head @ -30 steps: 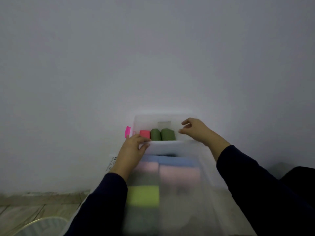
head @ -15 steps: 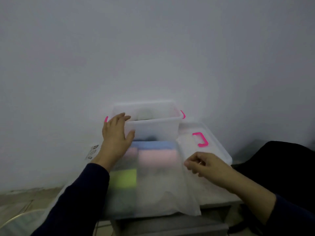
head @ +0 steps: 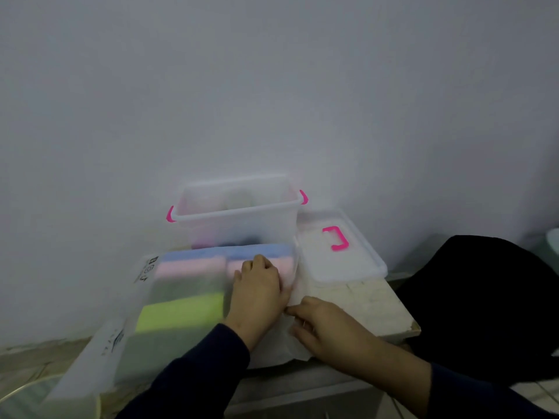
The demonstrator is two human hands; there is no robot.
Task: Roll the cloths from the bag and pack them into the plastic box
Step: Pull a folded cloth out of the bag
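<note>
A frosted plastic bag (head: 127, 328) lies on the table in front of me, holding folded cloths: blue (head: 196, 254), pink (head: 187, 269) and lime green (head: 178, 316) show through it. My left hand (head: 257, 291) rests flat on the bag's right part, over the pink cloth. My right hand (head: 326, 328) pinches the bag's loose right edge beside it. Behind the bag stands the clear plastic box (head: 239, 217) with pink latches; faint rolled cloths show through its wall.
The box's lid (head: 357, 267) with a pink handle lies to the right on the pale table (head: 378, 300). A black object (head: 484, 297) sits at the right. A white wall rises right behind the box. Floor shows at lower left.
My left hand left the box rim and came down onto the bag. My right hand moved left to the bag's edge. The view dropped and pulled back.
</note>
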